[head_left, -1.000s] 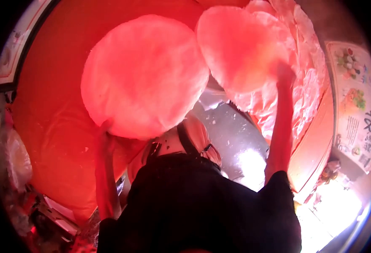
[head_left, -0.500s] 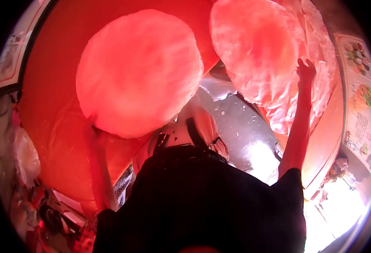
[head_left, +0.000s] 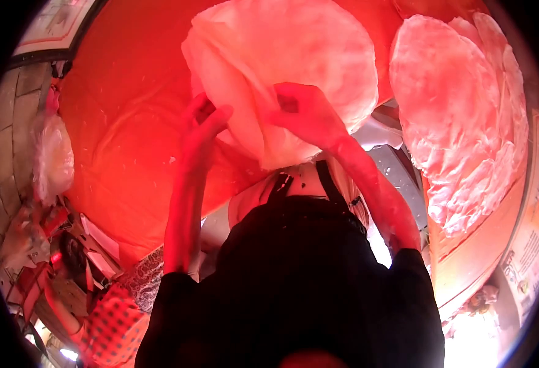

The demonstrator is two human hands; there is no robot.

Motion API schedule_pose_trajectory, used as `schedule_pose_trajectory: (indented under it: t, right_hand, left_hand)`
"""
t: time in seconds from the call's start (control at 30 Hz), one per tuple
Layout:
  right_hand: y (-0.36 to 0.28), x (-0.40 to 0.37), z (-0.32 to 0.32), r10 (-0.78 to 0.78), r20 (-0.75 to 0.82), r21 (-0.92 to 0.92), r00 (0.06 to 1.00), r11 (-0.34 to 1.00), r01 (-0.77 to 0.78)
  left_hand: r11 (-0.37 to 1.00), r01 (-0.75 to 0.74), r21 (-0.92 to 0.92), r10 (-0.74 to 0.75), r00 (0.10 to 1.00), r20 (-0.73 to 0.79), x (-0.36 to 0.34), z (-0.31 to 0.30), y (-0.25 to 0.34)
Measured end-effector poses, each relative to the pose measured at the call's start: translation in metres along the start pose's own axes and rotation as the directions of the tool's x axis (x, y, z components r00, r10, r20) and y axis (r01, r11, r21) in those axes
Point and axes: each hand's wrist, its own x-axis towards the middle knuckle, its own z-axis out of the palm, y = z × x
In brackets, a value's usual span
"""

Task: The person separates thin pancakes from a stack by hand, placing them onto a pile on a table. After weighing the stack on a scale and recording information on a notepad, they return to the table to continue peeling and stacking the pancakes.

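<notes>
A large, thin, round sheet that looks like dough lies on the red-lit table in front of me. Its left side is folded over into a long flap. At the flap's left edge is my left hand, its thumb apart from the bent fingers. My right hand reaches over the sheet, fingers curled and closed at the flap's raised edge. Its fingertips are partly hidden.
More wrinkled round sheets lie in a layered stack at the right. A broad orange-red cover spreads under the work. A clear plastic bag hangs at the left, above jumbled items and checked cloth.
The nearer sheet, flat before, now has its left side folded over. My right hand has come from the right-hand stack to this sheet. My left hand has moved up and right.
</notes>
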Motion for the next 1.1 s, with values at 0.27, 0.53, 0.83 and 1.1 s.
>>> schedule_pose_trajectory:
  t: [0.27,0.53,0.83,1.1]
  right_hand:
    - [0.003,0.014,0.024,0.069,-0.039,-0.236,0.997,0.969,-0.076]
    - [0.032,0.027,0.01,-0.115,-0.025,-0.21,0.993,0.972,0.107]
    - [0.028,0.031,-0.015,0.079,-0.177,-0.025,0.981,0.996,-0.085]
    - [-0.023,0.03,-0.035,0.025,-0.204,-0.176,0.979,0.982,-0.062]
  left_hand:
    - [0.999,-0.027,0.04,0.025,0.998,0.058,-0.004,0.027,0.023]
    - [0.995,0.012,0.103,-0.01,1.0,-0.013,-0.006,0.033,0.025]
    - [0.999,0.038,-0.003,-0.038,0.998,-0.042,0.0,0.002,0.009]
    - [0.995,0.062,-0.083,-0.05,0.989,0.136,0.004,-0.003,0.007]
